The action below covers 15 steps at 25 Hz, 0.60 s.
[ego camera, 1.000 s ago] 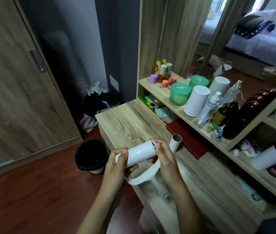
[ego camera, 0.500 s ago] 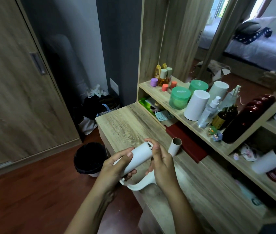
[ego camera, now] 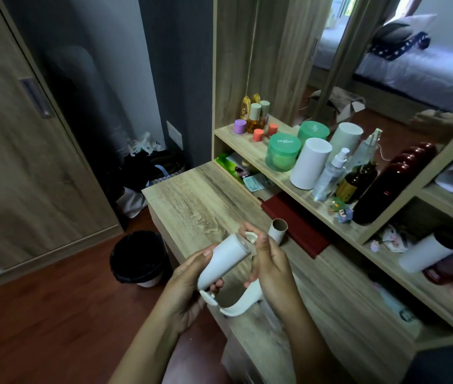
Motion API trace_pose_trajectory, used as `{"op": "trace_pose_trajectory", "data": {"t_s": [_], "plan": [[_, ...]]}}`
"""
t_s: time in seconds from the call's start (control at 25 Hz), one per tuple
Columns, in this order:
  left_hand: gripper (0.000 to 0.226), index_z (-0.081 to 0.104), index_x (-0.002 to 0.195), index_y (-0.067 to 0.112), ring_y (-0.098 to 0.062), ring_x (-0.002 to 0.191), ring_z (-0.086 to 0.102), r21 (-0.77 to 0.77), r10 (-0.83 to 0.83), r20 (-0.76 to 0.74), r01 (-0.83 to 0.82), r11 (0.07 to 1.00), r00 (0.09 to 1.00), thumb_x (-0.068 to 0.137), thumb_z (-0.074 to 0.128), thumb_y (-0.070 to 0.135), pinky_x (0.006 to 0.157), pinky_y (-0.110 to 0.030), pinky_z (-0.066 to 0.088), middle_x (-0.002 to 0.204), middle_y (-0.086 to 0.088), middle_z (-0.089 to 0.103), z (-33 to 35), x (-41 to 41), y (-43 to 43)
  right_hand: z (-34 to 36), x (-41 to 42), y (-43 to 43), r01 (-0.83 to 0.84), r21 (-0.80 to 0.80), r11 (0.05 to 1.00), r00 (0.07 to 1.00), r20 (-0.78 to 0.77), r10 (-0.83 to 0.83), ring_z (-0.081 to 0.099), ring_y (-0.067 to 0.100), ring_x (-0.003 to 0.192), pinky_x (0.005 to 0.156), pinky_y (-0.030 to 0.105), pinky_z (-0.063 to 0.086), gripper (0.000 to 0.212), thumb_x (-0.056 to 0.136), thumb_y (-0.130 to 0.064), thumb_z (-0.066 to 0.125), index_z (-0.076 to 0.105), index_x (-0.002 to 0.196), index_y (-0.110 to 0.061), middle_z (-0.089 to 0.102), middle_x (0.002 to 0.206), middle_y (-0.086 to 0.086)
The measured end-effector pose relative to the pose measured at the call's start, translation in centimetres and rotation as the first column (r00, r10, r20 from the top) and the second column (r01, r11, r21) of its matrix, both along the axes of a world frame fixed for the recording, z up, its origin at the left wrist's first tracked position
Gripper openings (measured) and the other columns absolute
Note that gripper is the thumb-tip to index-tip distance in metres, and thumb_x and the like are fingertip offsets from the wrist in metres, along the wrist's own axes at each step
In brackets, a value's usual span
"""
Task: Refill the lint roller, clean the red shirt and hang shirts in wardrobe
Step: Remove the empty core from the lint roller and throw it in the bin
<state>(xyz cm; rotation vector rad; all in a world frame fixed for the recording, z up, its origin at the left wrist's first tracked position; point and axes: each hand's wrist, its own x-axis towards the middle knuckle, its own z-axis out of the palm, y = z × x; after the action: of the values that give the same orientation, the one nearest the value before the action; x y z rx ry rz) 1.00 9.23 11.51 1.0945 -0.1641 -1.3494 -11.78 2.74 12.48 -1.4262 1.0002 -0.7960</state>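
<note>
My left hand [ego camera: 189, 284] grips the lower end of a white lint-roller refill roll [ego camera: 224, 261], which tilts up to the right over the wooden dresser top [ego camera: 200, 200]. My right hand [ego camera: 268, 263] holds the white roller frame, its curved handle [ego camera: 240, 304] hanging below, with fingertips at the roll's upper end. An empty brown cardboard core [ego camera: 278, 230] lies on the dresser just behind my right hand. No red shirt is in view.
A black-lined waste bin [ego camera: 136, 257] stands on the red-brown floor left of the dresser. The shelf [ego camera: 297, 189] holds green jars, a white cylinder [ego camera: 310, 163], spray bottles and dark red bottles. A wardrobe door [ego camera: 25, 151] is at the left. A dark red box [ego camera: 296, 221] lies under the shelf.
The roll has swung from nearly level to a steeper tilt. My left hand slid down to its lower end, and both hands dropped slightly toward me.
</note>
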Motion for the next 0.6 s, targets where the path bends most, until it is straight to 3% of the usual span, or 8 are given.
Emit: {"op": "trace_pose_trajectory", "data": {"t_s": [0.08, 0.16, 0.28, 0.4, 0.44, 0.52, 0.6], "plan": [[0.015, 0.069, 0.091, 0.015, -0.014, 0.039, 0.053, 0.045, 0.021, -0.009, -0.021, 0.999, 1.0, 0.087, 0.055, 0.02, 0.035, -0.015, 0.043, 0.059, -0.009, 0.061, -0.7, 0.2, -1.1, -1.0, -1.3, -0.7, 0.06, -0.002, 0.998, 0.998, -0.001, -0.06, 0.043, 0.001, 0.041, 0.044, 0.029, 0.05, 0.04, 0.091, -0.045, 0.03, 0.052, 0.122, -0.034, 0.063, 0.094, -0.02], [0.013, 0.063, 0.098, 0.017, -0.011, 0.039, 0.054, 0.095, 0.037, 0.025, -0.039, 0.995, 0.999, 0.091, 0.053, 0.022, 0.036, -0.013, 0.043, 0.061, -0.005, 0.063, -1.4, 0.9, -2.9, -2.9, -2.7, -2.0, 0.123, -0.011, 0.992, 0.991, -0.051, -0.124, 0.046, 0.0, 0.044, 0.044, 0.027, 0.05, 0.032, 0.096, -0.037, 0.031, 0.052, 0.12, -0.031, 0.061, 0.095, -0.018], [0.011, 0.062, 0.097, 0.02, -0.01, 0.045, 0.055, 0.146, -0.01, 0.113, -0.007, 0.989, 0.994, 0.092, 0.054, 0.025, 0.038, -0.013, 0.044, 0.069, -0.004, 0.061, -2.4, 1.1, -5.3, -8.3, -4.6, -4.7, 0.185, 0.049, 0.982, 0.954, -0.251, -0.167, 0.05, 0.004, 0.048, 0.046, 0.025, 0.049, 0.03, 0.099, -0.031, 0.032, 0.056, 0.114, -0.022, 0.06, 0.097, -0.018], [0.013, 0.065, 0.098, 0.021, -0.011, 0.05, 0.056, 0.149, -0.105, 0.166, 0.08, 0.986, 0.981, 0.09, 0.056, 0.025, 0.043, -0.013, 0.046, 0.077, -0.004, 0.061, -3.1, -0.1, -6.9, -13.9, -5.3, -7.0, 0.262, 0.027, 0.965, 0.875, -0.428, -0.225, 0.059, 0.023, 0.069, 0.063, 0.038, 0.051, 0.034, 0.096, -0.039, 0.032, 0.058, 0.095, -0.017, 0.062, 0.086, 0.001], [0.013, 0.067, 0.096, 0.022, -0.011, 0.05, 0.056, 0.147, -0.127, 0.174, 0.102, 0.984, 0.976, 0.09, 0.056, 0.025, 0.043, -0.013, 0.046, 0.075, -0.003, 0.062, -3.3, -0.5, -7.2, -15.3, -5.2, -7.5, 0.277, 0.007, 0.961, 0.852, -0.465, -0.242, 0.059, 0.028, 0.076, 0.068, 0.037, 0.047, 0.035, 0.096, -0.037, 0.032, 0.057, 0.09, -0.015, 0.062, 0.087, 0.009], [0.013, 0.07, 0.092, 0.023, -0.012, 0.051, 0.056, 0.145, -0.154, 0.171, 0.129, 0.981, 0.973, 0.089, 0.057, 0.026, 0.044, -0.014, 0.047, 0.072, -0.001, 0.065, -3.9, -1.1, -7.8, -17.3, -5.2, -8.2, 0.284, -0.037, 0.958, 0.811, -0.524, -0.261, 0.055, 0.028, 0.086, 0.073, 0.032, 0.039, 0.043, 0.096, -0.035, 0.031, 0.061, 0.094, -0.005, 0.062, 0.096, 0.019], [0.014, 0.071, 0.088, 0.025, -0.012, 0.05, 0.057, 0.155, -0.162, 0.168, 0.137, 0.978, 0.972, 0.088, 0.058, 0.027, 0.045, -0.014, 0.047, 0.067, 0.001, 0.067, -4.4, -1.2, -8.1, -18.0, -5.2, -8.4, 0.272, -0.106, 0.956, 0.759, -0.588, -0.281, 0.056, 0.032, 0.092, 0.077, 0.035, 0.04, 0.049, 0.095, -0.037, 0.028, 0.062, 0.103, -0.002, 0.06, 0.105, 0.023]]}}
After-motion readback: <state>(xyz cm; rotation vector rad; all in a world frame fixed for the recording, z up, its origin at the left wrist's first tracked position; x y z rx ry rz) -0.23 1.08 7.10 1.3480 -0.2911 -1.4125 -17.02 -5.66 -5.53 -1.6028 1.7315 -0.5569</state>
